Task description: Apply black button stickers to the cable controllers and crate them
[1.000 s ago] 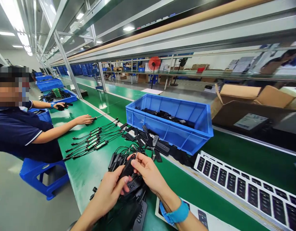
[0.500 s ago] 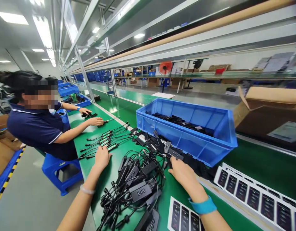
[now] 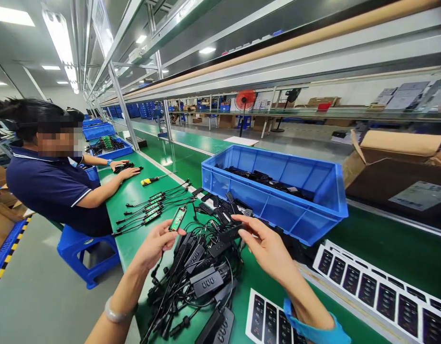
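My left hand (image 3: 155, 244) pinches a small green circuit board (image 3: 178, 219) with a black cable trailing from it, lifted just above the green bench. My right hand (image 3: 266, 246) grips a black plastic casing half (image 3: 232, 232) between thumb and fingers, over a heap of black cabled controller units (image 3: 202, 272). More boards with cables (image 3: 151, 208) lie in a row on the bench beyond my left hand. Loose black casing parts (image 3: 224, 203) are piled against the blue bin.
A blue bin (image 3: 278, 203) of black parts stands behind my right hand. Label sheets (image 3: 378, 294) lie at right and near my right wrist. A co-worker in a navy shirt (image 3: 48, 188) sits at left, hands on parts; a yellow-handled screwdriver (image 3: 154, 179) lies close by. Cardboard box (image 3: 399, 167) at right.
Both hands were flat on the bench half a second ago. Now the left has lifted a circuit board and the right has picked up a black casing half. The co-worker let go of the screwdriver.
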Available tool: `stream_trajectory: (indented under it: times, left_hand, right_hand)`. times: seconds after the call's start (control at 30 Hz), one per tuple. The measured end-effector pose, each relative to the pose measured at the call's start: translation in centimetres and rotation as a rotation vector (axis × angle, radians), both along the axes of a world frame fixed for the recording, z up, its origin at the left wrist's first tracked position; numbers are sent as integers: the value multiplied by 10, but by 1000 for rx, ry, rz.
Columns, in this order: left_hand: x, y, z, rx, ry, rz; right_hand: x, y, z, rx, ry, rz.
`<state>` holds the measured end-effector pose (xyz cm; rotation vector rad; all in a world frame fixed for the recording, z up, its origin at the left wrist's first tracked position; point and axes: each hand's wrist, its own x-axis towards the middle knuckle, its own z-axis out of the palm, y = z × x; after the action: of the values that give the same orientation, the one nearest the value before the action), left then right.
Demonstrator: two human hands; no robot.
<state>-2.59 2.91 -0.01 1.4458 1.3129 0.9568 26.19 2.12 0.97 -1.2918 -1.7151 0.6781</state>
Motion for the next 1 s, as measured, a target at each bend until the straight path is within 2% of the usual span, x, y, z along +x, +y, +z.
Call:
stream_trajectory:
  times: [0.1, 0.23, 0.47, 0.7, 0.8, 0.87, 1.0]
  left_hand:
    - [23, -20, 9, -101, -207, -115]
    - [50, -42, 9, -237, -461, -175]
    - [67, -58, 9, -191, -453, -262]
    - [67, -63, 8, -83, -292, -239]
    - [66, -66, 6, 37, -140, -241]
    - [65, -66, 6, 122, 3, -249]
    - [60, -62, 1, 230, 216, -249]
  right_hand:
    - [-20, -14, 9, -60, 345, 65]
    - [-36, -22, 14, -162, 467, 124]
    - [-45, -20, 4, -146, 545, 105]
    - [-48, -18, 1, -204, 614, 124]
    - [-48, -19, 1, -287, 577, 250]
    - [-50, -19, -2, -272, 523, 304]
    - [-58, -18, -16, -180, 443, 203]
